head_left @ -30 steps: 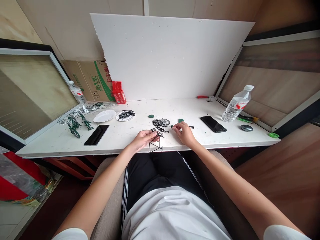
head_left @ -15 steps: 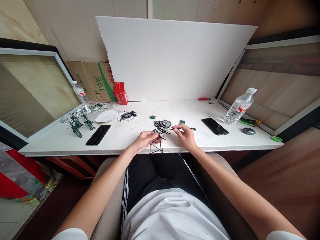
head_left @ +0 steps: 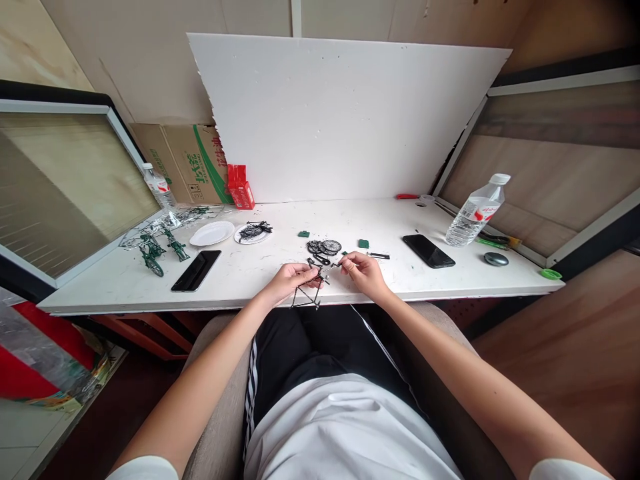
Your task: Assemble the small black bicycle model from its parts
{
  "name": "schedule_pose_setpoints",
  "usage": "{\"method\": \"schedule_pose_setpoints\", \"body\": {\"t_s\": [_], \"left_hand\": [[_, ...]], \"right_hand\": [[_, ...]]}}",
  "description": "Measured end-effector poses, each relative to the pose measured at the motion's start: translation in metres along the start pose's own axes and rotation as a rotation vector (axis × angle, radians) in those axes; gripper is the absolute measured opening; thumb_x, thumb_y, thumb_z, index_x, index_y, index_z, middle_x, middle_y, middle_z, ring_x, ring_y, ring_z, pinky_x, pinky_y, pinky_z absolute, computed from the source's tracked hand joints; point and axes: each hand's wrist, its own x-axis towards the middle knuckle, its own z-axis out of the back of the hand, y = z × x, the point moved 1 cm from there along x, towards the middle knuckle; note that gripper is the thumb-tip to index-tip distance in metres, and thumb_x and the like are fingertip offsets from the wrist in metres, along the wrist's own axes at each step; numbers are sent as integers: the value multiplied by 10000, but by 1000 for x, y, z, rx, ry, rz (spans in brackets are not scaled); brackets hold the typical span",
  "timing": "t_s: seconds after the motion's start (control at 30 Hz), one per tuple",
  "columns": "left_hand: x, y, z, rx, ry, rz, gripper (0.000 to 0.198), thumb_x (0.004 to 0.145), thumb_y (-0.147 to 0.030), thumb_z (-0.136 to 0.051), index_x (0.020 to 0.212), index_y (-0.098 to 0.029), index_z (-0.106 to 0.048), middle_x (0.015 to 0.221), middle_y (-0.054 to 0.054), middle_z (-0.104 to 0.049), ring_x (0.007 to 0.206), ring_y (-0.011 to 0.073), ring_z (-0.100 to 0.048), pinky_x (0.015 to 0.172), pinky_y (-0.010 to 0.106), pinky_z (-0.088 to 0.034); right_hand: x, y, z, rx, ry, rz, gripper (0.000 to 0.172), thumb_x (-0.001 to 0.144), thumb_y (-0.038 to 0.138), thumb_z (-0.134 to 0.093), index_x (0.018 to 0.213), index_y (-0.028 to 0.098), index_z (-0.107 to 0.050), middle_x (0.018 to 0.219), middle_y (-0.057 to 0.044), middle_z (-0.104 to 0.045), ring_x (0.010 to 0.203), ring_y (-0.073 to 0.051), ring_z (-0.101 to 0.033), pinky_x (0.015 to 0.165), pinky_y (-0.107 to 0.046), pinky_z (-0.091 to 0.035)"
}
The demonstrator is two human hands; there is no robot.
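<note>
Near the table's front edge, my left hand point(head_left: 296, 281) is closed around a dark model bicycle frame point(head_left: 306, 299), whose thin tubes hang below the fingers. The fingers hide part of it. Just to the right, my right hand point(head_left: 365, 272) pinches something small and dark between thumb and forefinger, close to the frame's upper end. What it is, I cannot make out. Behind both hands lie small spoked model wheels point(head_left: 330, 247) and a dark crank-like part point(head_left: 320, 260). A black strip-like piece point(head_left: 380, 256) rests beyond my right hand.
A paper plate of black parts point(head_left: 253, 233), another white plate point(head_left: 212, 233) and a phone point(head_left: 196, 271) lie left. Green model bicycles point(head_left: 153, 253) stand farther left. On the right are another phone point(head_left: 429, 251), a water bottle point(head_left: 477, 212) and a grey oval object point(head_left: 496, 259).
My right hand has moved slightly left, bringing its fingertips closer to the frame. The frame has shifted and tilted a little to the left in my left hand.
</note>
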Motion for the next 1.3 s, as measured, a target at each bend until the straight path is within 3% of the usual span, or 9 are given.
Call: {"method": "schedule_pose_setpoints", "body": {"t_s": [0.67, 1.3], "left_hand": [[1, 3, 1, 87, 32, -38, 475, 812, -560, -892, 947, -118, -783, 947, 118, -801, 902, 254, -787, 879, 343, -576], [1, 5, 3, 124, 40, -45, 449, 833, -547, -878, 980, -130, -799, 966, 109, -795, 899, 252, -786, 886, 341, -569]], "right_hand": [[-1, 0, -1, -71, 2, 12, 454, 1007, 647, -615, 884, 218, -699, 793, -45, -730, 732, -202, -655, 730, -336, -529], [-2, 1, 0, -31, 37, 13, 451, 1001, 653, -623, 911, 217, -700, 811, -47, -705, 711, -192, -630, 652, -315, -501]]}}
